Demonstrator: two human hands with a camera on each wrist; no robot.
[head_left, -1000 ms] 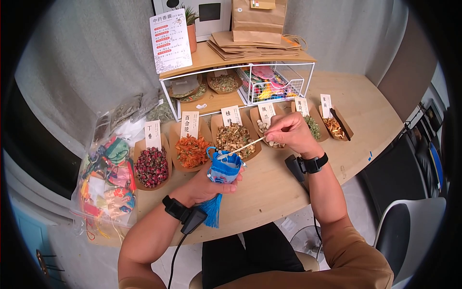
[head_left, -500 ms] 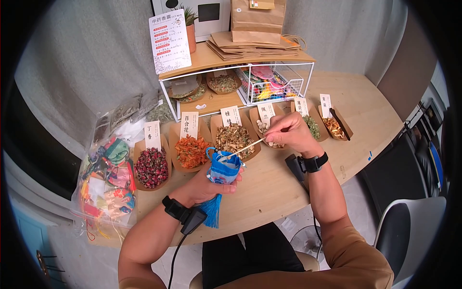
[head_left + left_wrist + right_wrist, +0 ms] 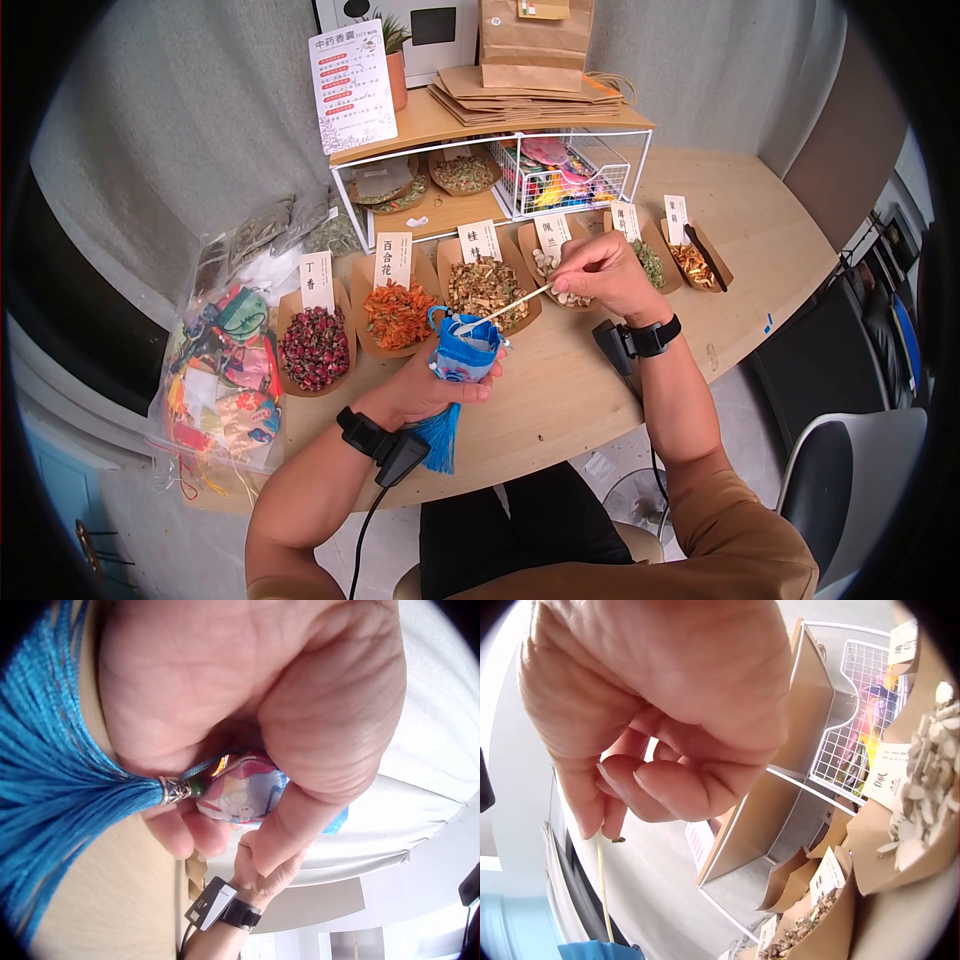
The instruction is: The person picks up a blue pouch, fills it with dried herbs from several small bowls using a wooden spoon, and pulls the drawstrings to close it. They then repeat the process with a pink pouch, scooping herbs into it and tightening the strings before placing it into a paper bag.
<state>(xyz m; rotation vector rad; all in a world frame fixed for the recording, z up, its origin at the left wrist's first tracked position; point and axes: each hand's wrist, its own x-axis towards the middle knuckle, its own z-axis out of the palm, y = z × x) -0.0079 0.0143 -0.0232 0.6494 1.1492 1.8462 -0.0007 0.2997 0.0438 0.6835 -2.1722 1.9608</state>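
In the head view my left hand (image 3: 415, 390) grips a small blue drawstring pouch (image 3: 466, 358), its mouth open and facing up. A blue tassel (image 3: 438, 440) hangs below that hand; the left wrist view shows the tassel (image 3: 82, 787) joined by a metal cap and green bead to the printed pouch (image 3: 244, 795). Between right thumb and fingertips, my right hand (image 3: 605, 278) pinches a thin pale stick (image 3: 518, 302). The stick slants down to the left, its far end inside the pouch mouth. From the right wrist view, the stick (image 3: 605, 892) reaches the blue rim (image 3: 600, 951).
Labelled paper trays of dried herbs line the table behind the hands, including rosebuds (image 3: 316, 346), orange petals (image 3: 398, 314) and brown chips (image 3: 486, 288). A black-handled tool (image 3: 707, 258) lies in the far-right tray. A bag of colourful pouches (image 3: 225, 370) sits left; a shelf (image 3: 410, 143) stands behind.
The stick's far end has dipped slightly lower into the pouch mouth than one second ago. Both hands keep nearly the same place and grip.
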